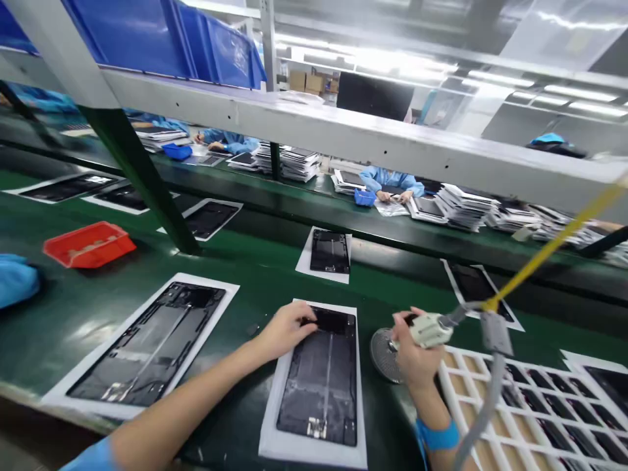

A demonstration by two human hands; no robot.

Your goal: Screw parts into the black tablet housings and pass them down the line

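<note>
A dark device panel (321,383) lies on a white sheet on the green belt right in front of me. My left hand (287,328) rests on its upper left corner, fingers curled down onto it. My right hand (415,353) is closed around a pale electric screwdriver (432,329), held just right of the panel. A grey cable and a yellow cord (554,243) run up from the tool. Below that hand sits a small round metal dish (381,353).
A compartment tray (540,405) of small dark parts stands at the right. More panels on white sheets (147,347) (330,252) lie along the belt, with a red tray (88,244) at left. Across it, workers in blue sleeves (390,180) sit by stacked panels. A steel beam (343,134) crosses overhead.
</note>
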